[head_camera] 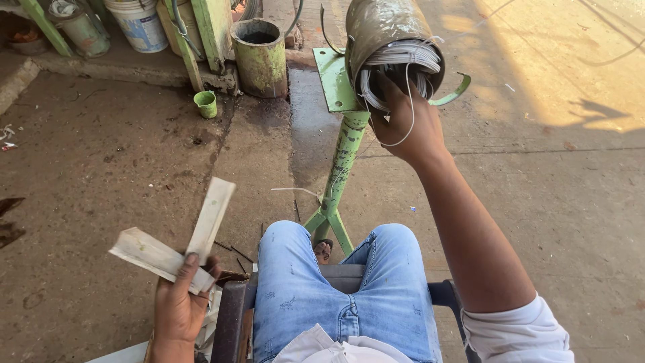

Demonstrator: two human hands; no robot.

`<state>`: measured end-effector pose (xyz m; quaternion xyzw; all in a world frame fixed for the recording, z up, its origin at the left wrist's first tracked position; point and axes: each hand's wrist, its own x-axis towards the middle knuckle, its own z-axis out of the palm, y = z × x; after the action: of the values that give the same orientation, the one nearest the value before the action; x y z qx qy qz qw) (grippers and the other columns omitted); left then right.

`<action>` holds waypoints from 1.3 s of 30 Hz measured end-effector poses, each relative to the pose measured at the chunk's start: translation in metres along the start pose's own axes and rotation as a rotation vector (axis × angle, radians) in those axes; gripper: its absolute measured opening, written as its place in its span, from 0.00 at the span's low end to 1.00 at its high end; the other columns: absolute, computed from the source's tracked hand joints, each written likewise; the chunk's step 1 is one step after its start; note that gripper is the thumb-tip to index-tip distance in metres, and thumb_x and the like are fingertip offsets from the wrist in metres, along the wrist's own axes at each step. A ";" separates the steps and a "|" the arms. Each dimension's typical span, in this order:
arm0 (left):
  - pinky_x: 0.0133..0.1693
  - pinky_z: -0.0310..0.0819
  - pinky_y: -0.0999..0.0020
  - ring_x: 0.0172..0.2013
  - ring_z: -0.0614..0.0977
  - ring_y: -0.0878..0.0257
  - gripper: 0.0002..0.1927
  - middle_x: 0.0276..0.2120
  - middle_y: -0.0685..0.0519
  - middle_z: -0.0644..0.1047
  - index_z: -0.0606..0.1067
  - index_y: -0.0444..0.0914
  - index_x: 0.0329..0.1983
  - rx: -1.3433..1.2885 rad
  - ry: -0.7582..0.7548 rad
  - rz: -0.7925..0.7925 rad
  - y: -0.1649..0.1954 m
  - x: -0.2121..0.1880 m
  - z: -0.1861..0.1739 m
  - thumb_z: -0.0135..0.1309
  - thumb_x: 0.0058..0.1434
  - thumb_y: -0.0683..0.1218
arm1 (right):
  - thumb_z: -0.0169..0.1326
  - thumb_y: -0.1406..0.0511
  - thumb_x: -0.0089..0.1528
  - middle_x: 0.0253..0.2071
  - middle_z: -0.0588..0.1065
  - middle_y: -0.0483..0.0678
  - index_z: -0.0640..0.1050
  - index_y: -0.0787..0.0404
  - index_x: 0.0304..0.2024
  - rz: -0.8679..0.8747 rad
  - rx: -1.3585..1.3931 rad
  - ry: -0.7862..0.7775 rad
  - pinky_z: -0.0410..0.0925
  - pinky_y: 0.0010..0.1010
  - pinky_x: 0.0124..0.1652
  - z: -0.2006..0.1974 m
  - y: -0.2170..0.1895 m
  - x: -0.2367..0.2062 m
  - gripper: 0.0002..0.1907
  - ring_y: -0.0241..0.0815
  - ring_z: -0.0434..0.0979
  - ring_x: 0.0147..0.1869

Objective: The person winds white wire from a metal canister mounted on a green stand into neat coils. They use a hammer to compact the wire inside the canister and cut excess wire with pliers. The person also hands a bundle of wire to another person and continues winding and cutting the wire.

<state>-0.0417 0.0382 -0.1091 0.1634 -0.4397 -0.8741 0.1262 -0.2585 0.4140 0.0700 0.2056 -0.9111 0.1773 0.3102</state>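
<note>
Your left hand [178, 302] is closed around two pale flat strips [178, 238], held low beside your left knee. Your right hand [406, 128] reaches into the wire coil [403, 64] inside the drum [383, 30] on the green stand [342, 161], fingers curled on a wire loop.

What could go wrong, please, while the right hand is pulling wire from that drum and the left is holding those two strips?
1. The right hand reaches into the coiled wire in the drum; loose turns might snag or cut the fingers.
2. The green stand looks narrow, so a hard pull might tip it.
3. The left hand pinches two pale strips at one end only; they could slip.
</note>
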 end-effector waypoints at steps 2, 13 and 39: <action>0.41 0.82 0.66 0.42 0.84 0.59 0.24 0.46 0.45 0.82 0.70 0.30 0.61 0.041 -0.069 -0.122 -0.005 -0.003 0.003 0.54 0.63 0.44 | 0.63 0.63 0.58 0.54 0.76 0.60 0.72 0.62 0.66 0.006 0.000 -0.056 0.73 0.50 0.45 0.002 0.004 0.007 0.34 0.65 0.80 0.48; 0.41 0.77 0.60 0.40 0.78 0.59 0.20 0.39 0.49 0.75 0.70 0.31 0.57 -0.167 -0.324 -0.336 -0.028 -0.006 0.046 0.48 0.61 0.38 | 0.69 0.71 0.65 0.51 0.82 0.55 0.83 0.65 0.52 0.056 -0.104 0.652 0.66 0.20 0.25 -0.045 -0.044 -0.152 0.13 0.33 0.80 0.33; 0.30 0.77 0.61 0.29 0.81 0.58 0.28 0.37 0.43 0.80 0.66 0.28 0.64 0.640 0.129 -0.786 -0.261 0.047 -0.209 0.56 0.67 0.49 | 0.60 0.66 0.71 0.53 0.79 0.60 0.82 0.67 0.55 0.731 -0.197 -0.633 0.75 0.29 0.38 0.048 0.175 -0.325 0.12 0.44 0.82 0.41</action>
<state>-0.0223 0.0210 -0.4460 0.4006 -0.5819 -0.6653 -0.2417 -0.1319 0.6271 -0.2071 -0.1141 -0.9855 0.1166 -0.0464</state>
